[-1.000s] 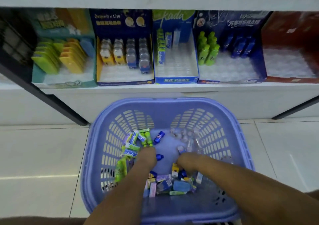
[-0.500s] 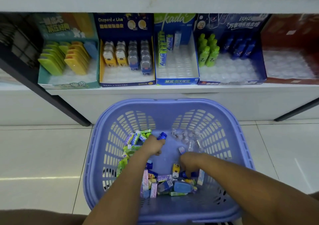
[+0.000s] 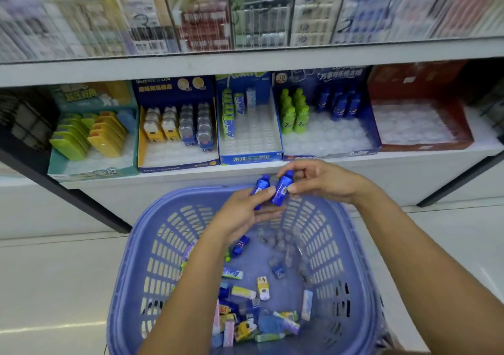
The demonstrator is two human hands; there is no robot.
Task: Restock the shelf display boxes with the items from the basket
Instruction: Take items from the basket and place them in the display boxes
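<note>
Over the far rim of the purple basket, each of my hands holds a small blue bottle-shaped eraser. My left hand pinches one blue bottle. My right hand pinches the other blue bottle right beside it. The basket floor holds several loose erasers, among them another blue bottle. On the shelf, the dark blue display box holds green bottles on its left and blue bottles at the back.
Left of it stand the blue Kada box, the box of bear-shaped erasers and the teal box. A red box with bare slots is at the right. Black shelf struts slant down to the tiled floor.
Both hands have come up out of the basket, each with a blue bottle, to the far rim. The view has tilted up and shows the upper shelf.
</note>
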